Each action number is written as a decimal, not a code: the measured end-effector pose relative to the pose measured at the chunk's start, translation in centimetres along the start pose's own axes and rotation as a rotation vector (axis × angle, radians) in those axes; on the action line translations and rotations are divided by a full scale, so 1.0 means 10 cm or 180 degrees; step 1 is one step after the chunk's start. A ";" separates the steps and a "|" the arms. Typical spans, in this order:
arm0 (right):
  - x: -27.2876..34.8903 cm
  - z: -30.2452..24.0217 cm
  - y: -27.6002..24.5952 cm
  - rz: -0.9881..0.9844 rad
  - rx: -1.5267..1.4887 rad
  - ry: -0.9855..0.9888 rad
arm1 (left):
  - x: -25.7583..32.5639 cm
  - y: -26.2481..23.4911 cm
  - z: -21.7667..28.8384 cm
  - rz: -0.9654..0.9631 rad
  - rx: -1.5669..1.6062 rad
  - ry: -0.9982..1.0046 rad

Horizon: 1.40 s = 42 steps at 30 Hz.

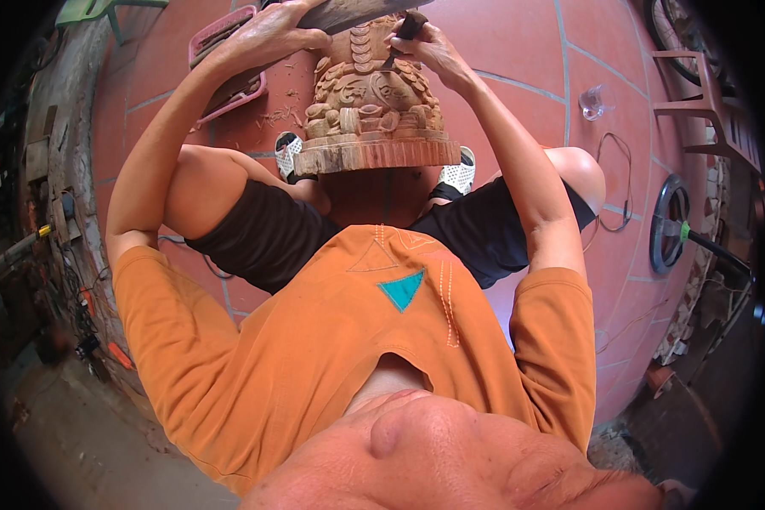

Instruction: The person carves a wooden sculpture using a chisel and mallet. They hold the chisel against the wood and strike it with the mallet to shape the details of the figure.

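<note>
A carved wooden sculpture [370, 102] with rounded, scale-like relief stands on its thick base between my feet. In my right hand [436, 53] is a chisel [411, 25] with a dark handle; its lower end meets the upper part of the carving. My left hand [272, 36] is closed on a thick, weathered wooden club [348, 12], with the thumb showing beneath it. The club lies across the top of the picture, above the carving and close to the chisel's handle. The upper parts of the club and the sculpture run out of the picture.
Left of the sculpture, a pink tray [257, 92] holds several long tools, and wood chips [282, 115] litter the red tiles. At the right are a clear plastic cup [593, 103], a thin cable [629, 183], a pink chair [707, 102] and a black wheel-like ring [667, 223].
</note>
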State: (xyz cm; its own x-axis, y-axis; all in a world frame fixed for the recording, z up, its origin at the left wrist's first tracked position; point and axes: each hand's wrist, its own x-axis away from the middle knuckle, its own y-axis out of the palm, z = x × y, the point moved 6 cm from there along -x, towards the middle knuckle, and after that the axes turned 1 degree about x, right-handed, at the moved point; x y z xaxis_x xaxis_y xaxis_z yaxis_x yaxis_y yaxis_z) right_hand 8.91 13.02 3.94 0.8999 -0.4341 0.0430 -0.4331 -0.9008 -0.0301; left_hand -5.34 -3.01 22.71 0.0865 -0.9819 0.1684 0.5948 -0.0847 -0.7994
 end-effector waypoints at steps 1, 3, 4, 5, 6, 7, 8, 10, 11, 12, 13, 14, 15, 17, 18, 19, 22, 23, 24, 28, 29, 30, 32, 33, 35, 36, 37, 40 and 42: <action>0.01 0.00 0.02 0.0037 0.0181 0.0157 | 0.02 0.00 0.00 0.0011 -0.0010 0.0020; 0.05 -0.03 0.06 0.0122 0.0548 0.0465 | 0.04 -0.01 0.00 0.0032 -0.0031 0.0072; 0.04 -0.06 0.09 0.0109 0.0632 0.0315 | 0.05 -0.01 0.00 0.0010 -0.0050 0.0034; 0.04 -0.08 0.11 0.0096 0.0715 0.0165 | 0.06 -0.01 0.01 -0.0012 -0.0068 -0.0005; 0.05 -0.09 0.13 0.0090 0.0797 0.0016 | 0.06 -0.01 0.01 -0.0039 -0.0088 -0.0037; 0.04 -0.09 0.14 0.0093 0.0831 -0.0022 | 0.07 -0.01 0.02 -0.0044 -0.0069 -0.0049; 0.03 -0.09 0.15 0.0097 0.0865 -0.0060 | 0.08 -0.01 0.03 -0.0049 -0.0050 -0.0060; 0.03 -0.11 0.19 0.0112 0.0857 -0.0157 | 0.10 -0.01 0.03 -0.0033 -0.0058 -0.0046; 0.03 -0.12 0.21 0.0134 0.0820 -0.0214 | 0.12 -0.01 0.02 -0.0014 -0.0083 -0.0009; 0.04 -0.13 0.22 0.0161 0.0785 -0.0268 | 0.12 0.00 0.02 0.0002 -0.0106 0.0032; 0.04 -0.13 0.23 0.0194 0.0781 -0.0255 | 0.12 0.00 0.01 -0.0023 -0.0014 -0.0008; 0.04 -0.14 0.24 0.0227 0.0778 -0.0243 | 0.13 -0.01 0.02 -0.0048 0.0077 -0.0048; 0.04 -0.12 0.23 0.0266 0.0771 -0.0231 | 0.13 -0.01 0.03 -0.0078 0.0165 -0.0086; 0.01 -0.10 0.24 0.0165 0.0938 -0.0214 | 0.15 -0.02 0.04 0.0018 0.0059 -0.0020; -0.01 -0.08 0.25 0.0110 0.1020 -0.0205 | 0.16 -0.02 0.05 0.0067 0.0007 0.0009; -0.01 -0.08 0.25 0.0115 0.1019 -0.0290 | 0.17 -0.01 0.07 0.0076 0.0136 0.0035; 0.00 -0.11 0.29 0.0174 0.1087 -0.0399 | 0.17 0.06 0.09 -0.0038 0.0230 -0.0073; 0.01 -0.10 0.31 0.0228 0.1156 -0.0337 | 0.16 0.10 0.06 -0.0174 0.0064 -0.0229; 0.03 -0.12 0.31 0.0289 0.1229 -0.0275 | 0.15 0.13 0.04 -0.0311 -0.0102 -0.0377; 0.08 -0.26 0.33 0.0273 0.1237 -0.0244 | 0.15 0.07 0.11 0.0006 0.0116 0.0007; 0.07 -0.30 0.35 0.0173 0.1175 -0.0265 | 0.17 0.07 0.07 0.0161 0.0218 0.0175; 0.08 -0.31 0.35 0.0093 0.1124 -0.0277 | 0.17 0.05 0.11 0.0309 0.0329 0.0363; 0.05 -0.23 0.31 0.0077 0.1010 -0.0480 | 0.15 0.02 0.17 0.0228 0.0534 0.0251; 0.05 -0.26 0.33 0.0048 0.0948 -0.0588 | 0.16 0.01 0.20 0.0200 0.0635 0.0175; 0.03 -0.21 0.32 0.0108 0.1248 -0.0189 | 0.15 0.08 0.10 0.0027 0.0128 0.0028; 0.03 -0.21 0.31 0.0146 0.1407 0.0013 | 0.13 0.12 0.05 -0.0058 -0.0122 -0.0034; 0.03 -0.21 0.30 0.0210 0.1365 -0.0083 | 0.12 0.13 0.02 -0.0088 -0.0114 -0.0025; 0.04 -0.23 0.32 0.0348 0.1280 -0.0288 | 0.12 0.13 0.00 -0.0160 -0.0099 -0.0035; 0.04 -0.24 0.30 0.0368 0.1309 -0.0318 | 0.11 0.14 -0.02 -0.0124 -0.0156 -0.0041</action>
State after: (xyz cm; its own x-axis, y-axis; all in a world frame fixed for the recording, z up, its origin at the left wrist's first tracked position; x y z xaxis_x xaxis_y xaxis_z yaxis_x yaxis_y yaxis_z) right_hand 7.87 10.06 6.29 0.8561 -0.5105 -0.0802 -0.4927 -0.7593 -0.4251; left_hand -4.57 -4.26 21.65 0.0746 -0.9755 0.2070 0.5580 -0.1312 -0.8194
